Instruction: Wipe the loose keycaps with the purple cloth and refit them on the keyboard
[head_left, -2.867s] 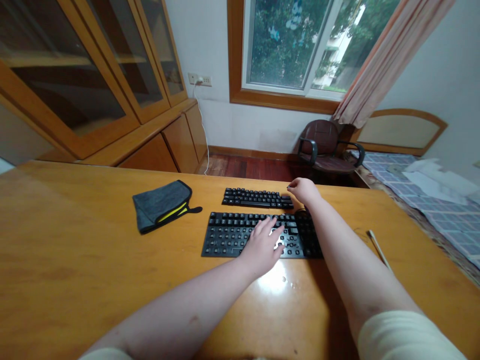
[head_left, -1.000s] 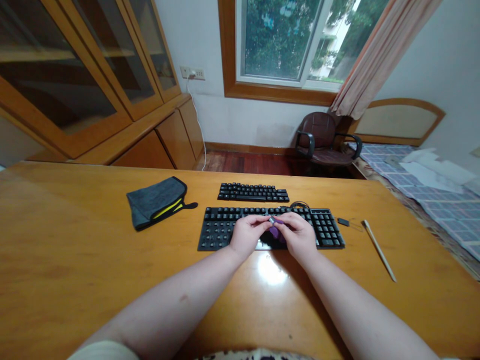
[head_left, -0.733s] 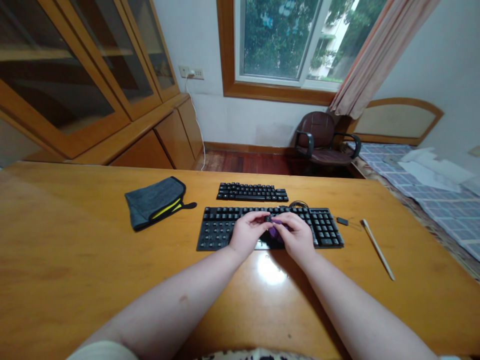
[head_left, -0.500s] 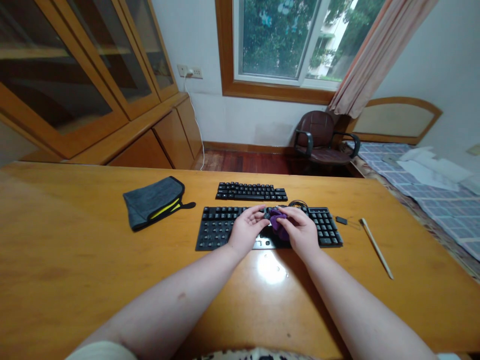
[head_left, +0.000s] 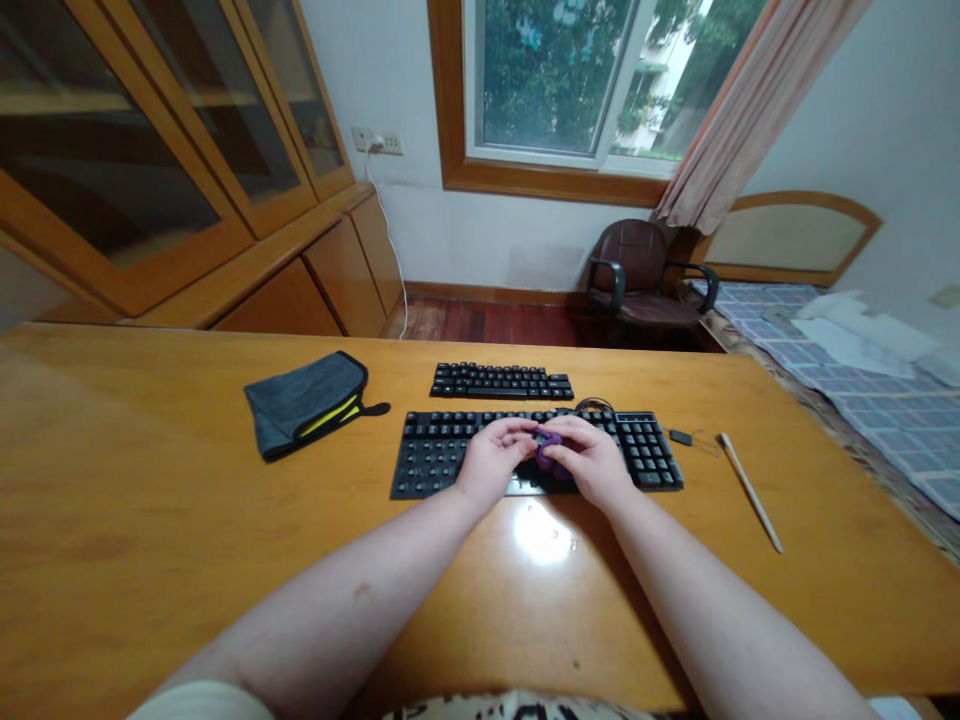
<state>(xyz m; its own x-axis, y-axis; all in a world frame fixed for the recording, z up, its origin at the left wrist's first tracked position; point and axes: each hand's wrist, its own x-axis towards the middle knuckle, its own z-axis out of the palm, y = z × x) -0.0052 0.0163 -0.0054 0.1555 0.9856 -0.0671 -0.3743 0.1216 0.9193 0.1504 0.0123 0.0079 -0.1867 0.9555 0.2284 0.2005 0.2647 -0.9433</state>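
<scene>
Over the middle of a black keyboard (head_left: 431, 470), my two hands meet. My right hand (head_left: 596, 462) is closed, pinching a crumpled purple cloth (head_left: 552, 464). Close against the cloth, my left hand (head_left: 491, 460) has its fingers drawn together on a small dark keycap, now mostly hidden by fingers and cloth. On the left part of the keyboard, bare key stems show in place of caps. The number pad at its right end has its keys on. Behind the keyboard, loose black keycaps (head_left: 499, 382) lie in close rows.
A folded grey cloth (head_left: 307, 400) with a yellow inside lies to the left. On the right are a small dark tool with wire loops (head_left: 681, 438) and a pale thin stick (head_left: 752, 495). A coiled cable (head_left: 596, 405) sits behind the keyboard. The desk's far edge is close behind the keycaps.
My hands have come closer together. The purple cloth has been brought over to the keycap at my left fingertips, covering most of it.
</scene>
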